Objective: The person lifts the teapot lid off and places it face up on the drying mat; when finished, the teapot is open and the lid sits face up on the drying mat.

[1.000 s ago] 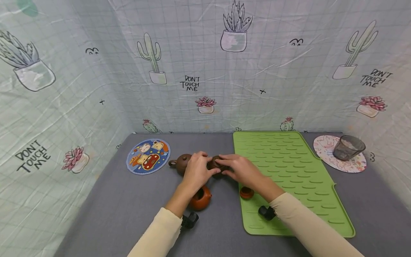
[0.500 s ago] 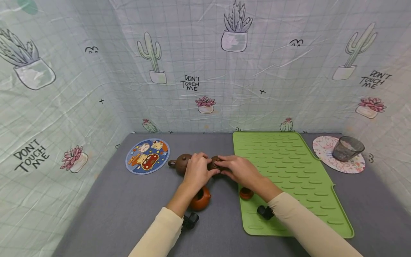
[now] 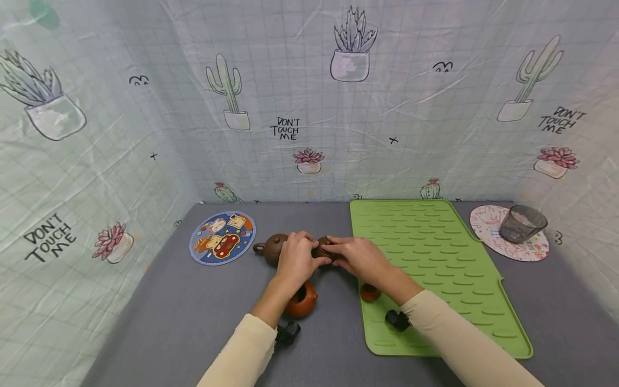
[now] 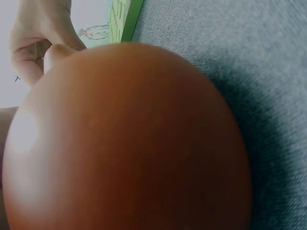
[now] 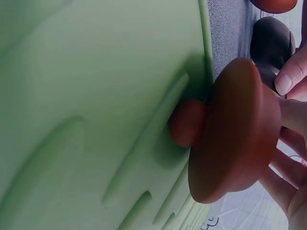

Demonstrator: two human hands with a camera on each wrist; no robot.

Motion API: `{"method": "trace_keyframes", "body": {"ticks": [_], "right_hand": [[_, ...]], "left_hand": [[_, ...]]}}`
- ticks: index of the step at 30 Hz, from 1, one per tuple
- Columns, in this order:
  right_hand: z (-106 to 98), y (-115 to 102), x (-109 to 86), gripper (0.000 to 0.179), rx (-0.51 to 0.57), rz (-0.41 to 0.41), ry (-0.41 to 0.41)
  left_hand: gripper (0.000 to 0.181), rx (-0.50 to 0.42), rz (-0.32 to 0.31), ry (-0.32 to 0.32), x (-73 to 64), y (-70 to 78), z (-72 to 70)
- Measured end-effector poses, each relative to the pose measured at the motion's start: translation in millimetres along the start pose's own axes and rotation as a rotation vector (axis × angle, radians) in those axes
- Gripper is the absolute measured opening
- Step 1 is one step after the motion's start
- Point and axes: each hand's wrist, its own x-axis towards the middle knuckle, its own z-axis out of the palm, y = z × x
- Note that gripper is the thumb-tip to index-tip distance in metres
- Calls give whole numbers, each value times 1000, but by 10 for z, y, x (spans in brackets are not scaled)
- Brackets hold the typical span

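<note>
Watching remotely, I see the left hand (image 3: 298, 257) and right hand (image 3: 361, 258) pinch a rounded brown piece (image 3: 323, 241) near the smooth, bulbous orange pot (image 3: 302, 307) and ridged green mat (image 3: 425, 269).

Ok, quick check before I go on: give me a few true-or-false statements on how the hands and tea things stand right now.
1. The orange teapot is open at the top, with no lid on it. True.
2. The smoky glass is on the green mat. False: it is on the pink-and-white coaster.
3. The orange lid lies knob down on the mat. True.
4. The left hand grips the orange teapot. False: its fingers are at the dark brown piece, facing the right hand.
5. In the head view, the blue coaster lies farther left than both hands. True.
</note>
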Motion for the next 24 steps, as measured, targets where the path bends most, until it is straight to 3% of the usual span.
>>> {"method": "trace_keyframes", "body": {"ticks": [12,24], "right_hand": [[8,-46,23,45,37,25,27],[-29,-44,48,45,78,50,2]], "left_hand": [[51,36,6,14,-15,39,-33],[50,44,9,-18,29,39,-70]]}}
